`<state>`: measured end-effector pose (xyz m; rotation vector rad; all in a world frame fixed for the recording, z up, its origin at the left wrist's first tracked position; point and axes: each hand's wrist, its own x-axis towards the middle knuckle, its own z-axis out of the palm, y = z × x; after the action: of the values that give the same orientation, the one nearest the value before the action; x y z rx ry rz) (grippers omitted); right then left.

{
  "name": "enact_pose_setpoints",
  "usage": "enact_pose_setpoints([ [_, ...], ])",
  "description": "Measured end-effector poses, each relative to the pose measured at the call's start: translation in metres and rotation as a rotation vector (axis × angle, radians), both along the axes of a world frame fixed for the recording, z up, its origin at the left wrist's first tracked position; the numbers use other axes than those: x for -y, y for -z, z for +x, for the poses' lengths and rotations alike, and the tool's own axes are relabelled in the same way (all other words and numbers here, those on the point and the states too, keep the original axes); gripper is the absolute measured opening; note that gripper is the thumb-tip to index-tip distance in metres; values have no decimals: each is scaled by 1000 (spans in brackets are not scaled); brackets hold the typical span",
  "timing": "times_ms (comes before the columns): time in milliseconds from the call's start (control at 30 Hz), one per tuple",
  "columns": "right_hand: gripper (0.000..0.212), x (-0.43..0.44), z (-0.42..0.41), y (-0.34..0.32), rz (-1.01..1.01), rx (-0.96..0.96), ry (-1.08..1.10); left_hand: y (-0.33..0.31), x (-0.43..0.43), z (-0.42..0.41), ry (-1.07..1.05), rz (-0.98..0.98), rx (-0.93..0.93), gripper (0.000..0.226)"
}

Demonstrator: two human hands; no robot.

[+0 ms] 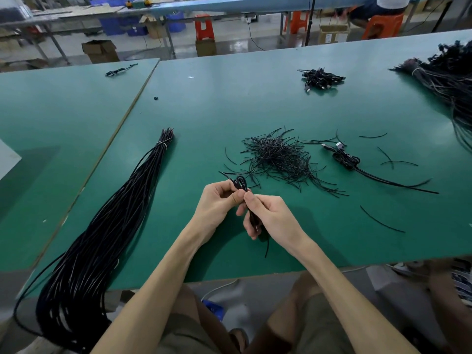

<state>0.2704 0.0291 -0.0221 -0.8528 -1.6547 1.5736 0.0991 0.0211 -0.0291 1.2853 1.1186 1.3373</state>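
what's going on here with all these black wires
A person at a green table holds a small coiled black cable. The left hand grips the loop; the right hand pinches it just below. A pile of short black strands lies just beyond, a long cable bundle on the left, a second coil on the right.

- Left hand (217,200) pinches a small coiled black cable (241,183) above the green table (229,103)
- Right hand (268,215) grips the same cable lower down; thumbs meet at the coil, tail end hangs below the fingers
- Loose pile of short black ties (278,157) just beyond the hands
- Long tied cable bundle (102,238) left, hanging over the near edge
- Coiled USB cable (346,158) right of the pile
- Finished cable heap (320,79) far side
- Big cable mass (454,80) far right
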Motion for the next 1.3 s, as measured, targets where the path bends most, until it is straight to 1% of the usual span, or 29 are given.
enact_pose_setpoints([
  [67, 47, 0, 0, -1, -9, -3, -25, 0, -1, -1, 28, 7, 3, 21],
  [133, 48, 0, 1, -3, -11, -4, -39, -1, -2, -2, 60, 9, 13, 15],
  [333, 49, 0, 4, -4, -22, -28, -51, 2, -5, -5, 111, 23, 41, 28],
  [433, 49, -2, 6, -3, -50, -70, -39, 3, -5, -7, 136, 33, 56, 41],
  [467, 48, -2, 7, -2, -62, -87, -34, 3, -5, -7, 143, 28, 55, 40],
  [533, 48, -3, 7, -1, -78, -105, -32, 2, -5, -9, 161, 7, 51, 28],
  [600, 48, -4, 8, 0, -82, -101, -40, 2, -6, -11, 189, -12, 56, 22],
  [867, 52, -2, 7, 0, -75, -53, -92, 1, -5, -12, 242, -8, 47, 22],
  [967, 53, -2, 6, -2, -73, -38, -121, -1, -5, -11, 266, -4, 46, 19],
  [1100, 56, -3, 7, -3, -83, -34, -170, 1, -5, -7, 175, -10, 109, 27],
  [1233, 57, -4, 8, -5, -92, -22, -192, 5, -5, -8, 158, -3, 56, 14],
  [1300, 58, -5, 9, -5, -93, -21, -193, 5, -5, -7, 143, -4, 44, 15],
])
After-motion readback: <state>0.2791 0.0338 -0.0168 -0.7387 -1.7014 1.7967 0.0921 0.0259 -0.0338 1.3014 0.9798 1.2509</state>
